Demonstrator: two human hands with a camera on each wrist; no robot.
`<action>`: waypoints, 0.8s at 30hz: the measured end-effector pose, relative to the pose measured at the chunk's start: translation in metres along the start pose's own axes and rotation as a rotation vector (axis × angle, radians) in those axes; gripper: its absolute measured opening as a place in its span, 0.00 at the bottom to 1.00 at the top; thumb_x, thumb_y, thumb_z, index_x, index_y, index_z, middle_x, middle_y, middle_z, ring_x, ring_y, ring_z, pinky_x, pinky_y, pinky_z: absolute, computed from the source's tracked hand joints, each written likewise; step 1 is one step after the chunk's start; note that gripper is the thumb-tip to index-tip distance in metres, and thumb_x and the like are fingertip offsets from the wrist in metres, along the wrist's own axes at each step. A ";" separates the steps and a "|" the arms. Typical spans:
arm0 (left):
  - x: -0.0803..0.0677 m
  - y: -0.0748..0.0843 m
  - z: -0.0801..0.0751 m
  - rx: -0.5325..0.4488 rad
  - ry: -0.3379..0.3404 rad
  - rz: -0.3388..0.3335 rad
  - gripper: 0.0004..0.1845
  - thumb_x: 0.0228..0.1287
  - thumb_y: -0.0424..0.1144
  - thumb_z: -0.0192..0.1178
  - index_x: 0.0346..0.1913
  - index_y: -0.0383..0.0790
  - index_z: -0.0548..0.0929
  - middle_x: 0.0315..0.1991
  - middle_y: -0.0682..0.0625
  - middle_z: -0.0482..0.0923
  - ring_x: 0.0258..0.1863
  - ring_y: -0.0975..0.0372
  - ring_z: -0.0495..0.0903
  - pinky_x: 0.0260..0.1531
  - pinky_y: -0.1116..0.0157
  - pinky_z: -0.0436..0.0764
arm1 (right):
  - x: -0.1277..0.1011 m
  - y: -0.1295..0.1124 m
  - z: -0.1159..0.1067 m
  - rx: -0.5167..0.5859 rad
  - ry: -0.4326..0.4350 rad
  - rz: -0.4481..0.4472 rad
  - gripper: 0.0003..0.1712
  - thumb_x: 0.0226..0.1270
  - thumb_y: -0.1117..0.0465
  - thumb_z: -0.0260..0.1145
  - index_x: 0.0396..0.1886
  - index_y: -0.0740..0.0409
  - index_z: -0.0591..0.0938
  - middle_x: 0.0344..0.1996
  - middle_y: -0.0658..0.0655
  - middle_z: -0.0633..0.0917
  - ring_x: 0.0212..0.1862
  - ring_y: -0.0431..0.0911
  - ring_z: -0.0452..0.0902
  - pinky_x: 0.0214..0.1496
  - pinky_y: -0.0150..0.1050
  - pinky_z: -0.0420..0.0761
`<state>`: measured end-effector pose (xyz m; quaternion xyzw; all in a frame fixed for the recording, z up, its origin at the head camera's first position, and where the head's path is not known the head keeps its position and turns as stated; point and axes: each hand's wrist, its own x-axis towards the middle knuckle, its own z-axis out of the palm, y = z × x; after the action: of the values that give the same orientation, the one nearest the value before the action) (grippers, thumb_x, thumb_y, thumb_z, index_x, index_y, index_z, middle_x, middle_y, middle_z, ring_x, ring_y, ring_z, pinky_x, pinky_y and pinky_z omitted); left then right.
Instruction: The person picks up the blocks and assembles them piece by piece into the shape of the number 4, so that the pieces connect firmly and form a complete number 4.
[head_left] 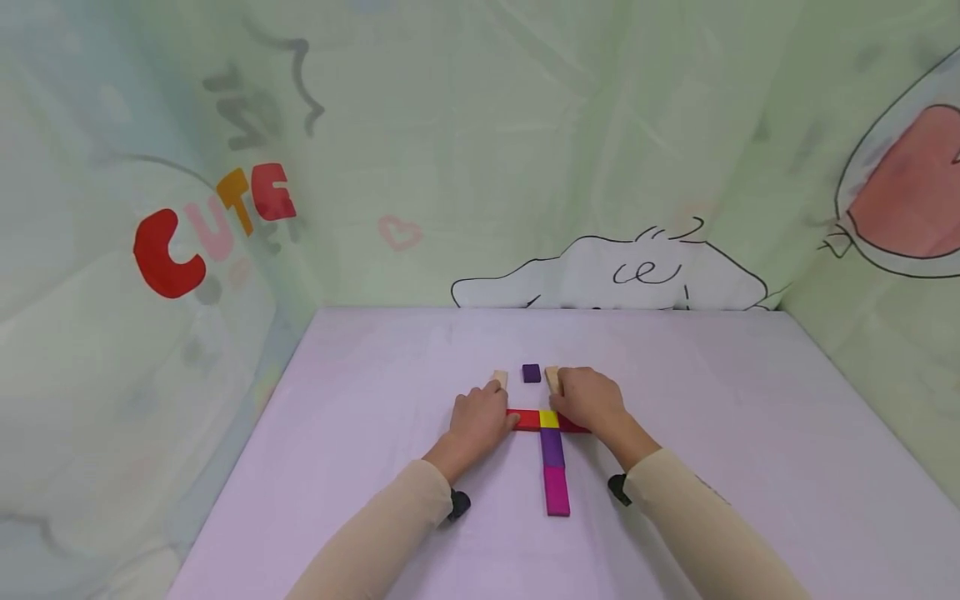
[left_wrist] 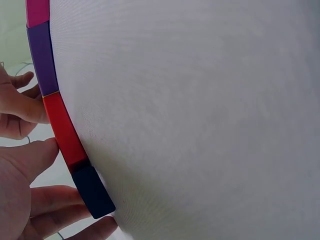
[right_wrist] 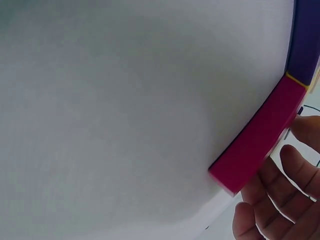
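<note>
My left hand point(head_left: 477, 419) curls its fingertips over a light wooden block point(head_left: 501, 377), with its thumb at a red block point(head_left: 527, 419). In the left wrist view a dark blue block point(left_wrist: 93, 192) extends the row beyond that red block, close by the left fingers. My right hand point(head_left: 592, 398) pinches another light wooden block point(head_left: 552, 379). Below it, a crimson block point(right_wrist: 257, 137) joins the row, partly hidden in the head view. Between the red pieces sits a yellow block point(head_left: 549, 419). From there a purple block point(head_left: 552, 448) and a magenta block point(head_left: 557, 492) run toward me.
A small dark purple block point(head_left: 531, 373) lies between the two wooden blocks. The pale lilac table point(head_left: 360, 500) carries everything. Printed fabric walls point(head_left: 525, 125) rise at the back and both sides. Dark wrist devices point(head_left: 459, 504) sit under both sleeves.
</note>
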<state>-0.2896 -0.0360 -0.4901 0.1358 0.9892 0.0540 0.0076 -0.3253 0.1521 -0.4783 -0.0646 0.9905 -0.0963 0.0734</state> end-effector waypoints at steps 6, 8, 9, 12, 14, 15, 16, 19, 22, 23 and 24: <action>0.001 0.000 0.001 0.005 -0.012 -0.005 0.17 0.71 0.53 0.65 0.47 0.42 0.87 0.48 0.51 0.82 0.37 0.57 0.80 0.41 0.57 0.82 | 0.003 -0.004 0.001 0.029 -0.012 0.017 0.13 0.68 0.53 0.68 0.30 0.56 0.78 0.24 0.54 0.80 0.30 0.48 0.75 0.31 0.39 0.74; 0.002 -0.001 0.002 -0.002 -0.009 -0.007 0.17 0.71 0.53 0.65 0.46 0.42 0.87 0.48 0.51 0.82 0.37 0.57 0.80 0.41 0.57 0.82 | 0.004 -0.005 0.002 0.044 -0.015 0.016 0.13 0.68 0.53 0.68 0.29 0.55 0.78 0.24 0.53 0.80 0.30 0.48 0.75 0.31 0.39 0.73; 0.002 -0.001 0.002 -0.004 -0.005 -0.006 0.17 0.71 0.53 0.65 0.46 0.42 0.87 0.48 0.51 0.82 0.37 0.56 0.80 0.41 0.56 0.82 | 0.004 -0.006 0.002 0.048 -0.017 0.015 0.13 0.68 0.53 0.68 0.29 0.55 0.78 0.23 0.53 0.80 0.29 0.48 0.75 0.31 0.39 0.73; 0.002 -0.001 0.004 0.004 0.000 0.000 0.17 0.71 0.54 0.64 0.46 0.42 0.87 0.48 0.51 0.82 0.37 0.56 0.81 0.41 0.56 0.82 | 0.005 -0.008 0.002 0.053 -0.021 0.012 0.13 0.68 0.52 0.67 0.29 0.55 0.78 0.23 0.53 0.80 0.29 0.47 0.75 0.31 0.39 0.73; 0.003 -0.001 0.004 0.008 -0.001 0.004 0.17 0.71 0.54 0.64 0.46 0.42 0.87 0.48 0.51 0.82 0.37 0.56 0.81 0.41 0.56 0.82 | 0.005 -0.010 0.002 0.058 -0.028 0.014 0.12 0.68 0.53 0.67 0.30 0.55 0.78 0.23 0.53 0.80 0.30 0.47 0.75 0.31 0.39 0.73; 0.003 -0.001 0.004 0.010 -0.002 0.005 0.18 0.71 0.54 0.64 0.47 0.42 0.87 0.49 0.51 0.82 0.38 0.56 0.81 0.41 0.56 0.82 | 0.004 -0.011 0.002 0.058 -0.030 0.015 0.12 0.68 0.52 0.67 0.30 0.55 0.79 0.23 0.53 0.80 0.29 0.47 0.75 0.31 0.38 0.73; 0.003 -0.001 0.004 0.013 -0.004 0.006 0.18 0.71 0.53 0.64 0.47 0.42 0.87 0.50 0.51 0.82 0.38 0.56 0.81 0.41 0.56 0.82 | 0.004 -0.011 0.002 0.059 -0.032 0.015 0.12 0.67 0.52 0.67 0.30 0.55 0.79 0.23 0.53 0.80 0.29 0.47 0.75 0.31 0.38 0.73; 0.003 -0.001 0.003 0.018 -0.008 0.006 0.18 0.71 0.54 0.64 0.48 0.42 0.88 0.51 0.51 0.82 0.39 0.56 0.81 0.42 0.56 0.83 | 0.004 -0.013 0.001 0.066 -0.036 0.016 0.12 0.67 0.53 0.67 0.30 0.55 0.79 0.23 0.53 0.80 0.29 0.47 0.75 0.30 0.38 0.72; 0.004 -0.001 0.003 0.028 -0.006 0.007 0.19 0.71 0.54 0.64 0.49 0.42 0.88 0.52 0.51 0.82 0.39 0.56 0.81 0.42 0.56 0.83 | 0.004 -0.015 0.000 0.073 -0.041 0.016 0.12 0.67 0.53 0.68 0.30 0.55 0.79 0.23 0.53 0.80 0.29 0.47 0.75 0.30 0.38 0.72; 0.004 -0.001 0.003 0.030 -0.004 0.007 0.19 0.71 0.54 0.64 0.50 0.42 0.88 0.52 0.51 0.82 0.39 0.56 0.81 0.42 0.56 0.83 | 0.004 -0.016 0.000 0.076 -0.043 0.016 0.12 0.67 0.53 0.68 0.30 0.55 0.79 0.23 0.53 0.80 0.29 0.47 0.75 0.30 0.38 0.72; 0.004 -0.002 0.004 0.030 -0.001 0.007 0.19 0.71 0.54 0.64 0.49 0.42 0.88 0.51 0.51 0.82 0.39 0.56 0.81 0.42 0.56 0.83 | 0.004 -0.016 0.000 0.079 -0.043 0.016 0.12 0.67 0.52 0.68 0.30 0.55 0.79 0.23 0.53 0.80 0.29 0.47 0.75 0.30 0.37 0.72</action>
<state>-0.2936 -0.0362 -0.4938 0.1396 0.9894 0.0391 0.0060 -0.3274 0.1356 -0.4757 -0.0560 0.9846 -0.1334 0.0981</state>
